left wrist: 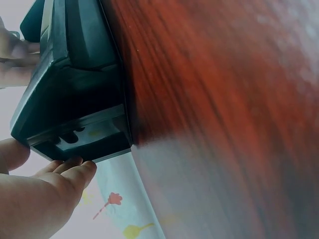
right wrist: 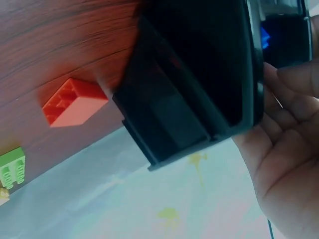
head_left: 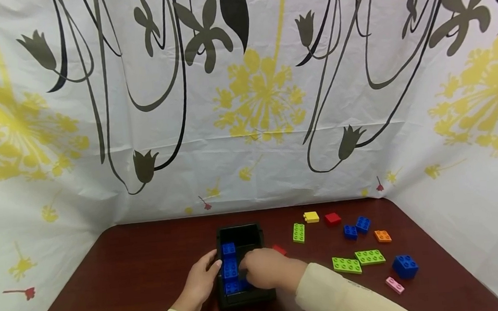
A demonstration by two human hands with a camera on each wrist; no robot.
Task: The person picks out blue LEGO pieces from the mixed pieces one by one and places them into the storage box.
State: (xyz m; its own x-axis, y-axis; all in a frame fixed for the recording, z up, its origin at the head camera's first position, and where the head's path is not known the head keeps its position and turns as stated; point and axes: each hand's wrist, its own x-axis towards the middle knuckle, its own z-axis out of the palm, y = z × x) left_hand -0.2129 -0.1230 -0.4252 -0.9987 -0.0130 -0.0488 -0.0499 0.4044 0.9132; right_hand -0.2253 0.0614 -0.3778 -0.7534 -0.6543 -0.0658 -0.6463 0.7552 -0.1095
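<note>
A black plastic bin [head_left: 249, 297] stands on the table, with several blue toy bricks [head_left: 230, 268] in a row along the left inside. My left hand [head_left: 200, 280] holds the bin's left wall, thumb at the rim and fingers on the outside; the left wrist view shows this left hand [left wrist: 47, 199] against the bin wall [left wrist: 65, 104]. Over the bin's right wall reaches my right hand [head_left: 263, 268], fingers down inside near the blue bricks. In the right wrist view, a bit of blue [right wrist: 264, 37] shows beyond the right hand [right wrist: 294, 144]; its fingertips are partly hidden.
A red brick [head_left: 279, 249] lies just right of the bin. Farther right are lime bricks [head_left: 347, 265], a large blue brick [head_left: 405, 266], a pink brick [head_left: 395, 285], an orange brick [head_left: 383, 235] and a yellow brick [head_left: 311, 217]. A patterned cloth [head_left: 254, 174] hangs behind the table.
</note>
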